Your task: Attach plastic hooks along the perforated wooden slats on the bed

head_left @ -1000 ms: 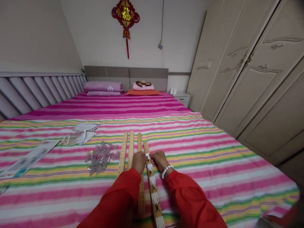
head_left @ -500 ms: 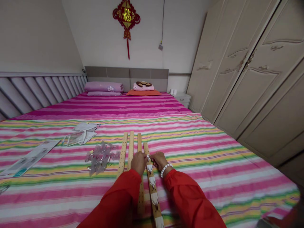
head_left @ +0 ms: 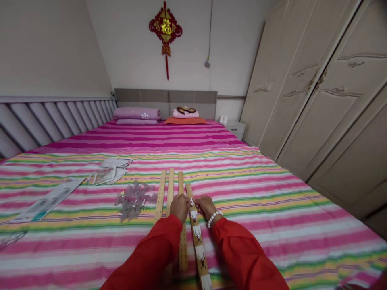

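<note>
White hook [head_left: 192,202] lies on the far part of the strip [head_left: 193,224], between the left hand [head_left: 180,207] and the right hand [head_left: 206,206]; each hand pinches it from its own side.

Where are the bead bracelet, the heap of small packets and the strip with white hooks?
Bead bracelet [head_left: 212,218], head view: its white beads.
Heap of small packets [head_left: 133,201], head view: the heap's middle.
Strip with white hooks [head_left: 196,241], head view: bare surface between two hooks.

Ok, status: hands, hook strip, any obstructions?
Left hand, right hand: fingertips at farthest white hook, grip unclear. Hook over rightmost wooden strip; four more white hooks nearer. Neighbouring strip close on left, partly hidden by left hand.
</note>
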A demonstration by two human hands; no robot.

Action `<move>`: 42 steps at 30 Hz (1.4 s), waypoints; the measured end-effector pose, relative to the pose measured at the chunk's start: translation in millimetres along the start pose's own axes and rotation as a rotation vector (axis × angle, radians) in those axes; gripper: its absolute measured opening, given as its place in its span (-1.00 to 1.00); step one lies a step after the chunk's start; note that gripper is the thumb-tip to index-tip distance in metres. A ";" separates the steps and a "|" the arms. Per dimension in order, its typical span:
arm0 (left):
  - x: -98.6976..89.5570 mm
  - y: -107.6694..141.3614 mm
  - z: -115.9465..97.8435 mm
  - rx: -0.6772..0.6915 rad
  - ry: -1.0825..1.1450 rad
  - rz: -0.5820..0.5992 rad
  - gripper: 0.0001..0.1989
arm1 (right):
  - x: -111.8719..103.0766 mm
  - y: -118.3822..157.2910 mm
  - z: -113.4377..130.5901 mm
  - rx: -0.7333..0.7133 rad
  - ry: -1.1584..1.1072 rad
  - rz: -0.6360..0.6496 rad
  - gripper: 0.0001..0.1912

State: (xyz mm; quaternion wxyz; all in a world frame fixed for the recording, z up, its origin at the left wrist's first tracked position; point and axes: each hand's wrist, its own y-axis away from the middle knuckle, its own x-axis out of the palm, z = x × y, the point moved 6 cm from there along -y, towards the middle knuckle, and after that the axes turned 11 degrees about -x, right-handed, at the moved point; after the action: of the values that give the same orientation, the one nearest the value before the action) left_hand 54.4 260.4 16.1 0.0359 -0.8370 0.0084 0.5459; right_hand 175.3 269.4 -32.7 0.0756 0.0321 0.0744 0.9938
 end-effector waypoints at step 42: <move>-105.0 37.3 141.1 -0.387 -0.325 -0.314 -0.80 | -8.7 38.9 40.0 -0.156 -0.018 0.017 -0.76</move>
State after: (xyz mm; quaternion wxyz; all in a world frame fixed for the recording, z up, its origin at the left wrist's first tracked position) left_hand -118.9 230.4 53.6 -0.0396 -0.7209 -0.2312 0.6522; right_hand 181.2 235.7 12.3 0.0700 0.0355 -0.0041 0.9969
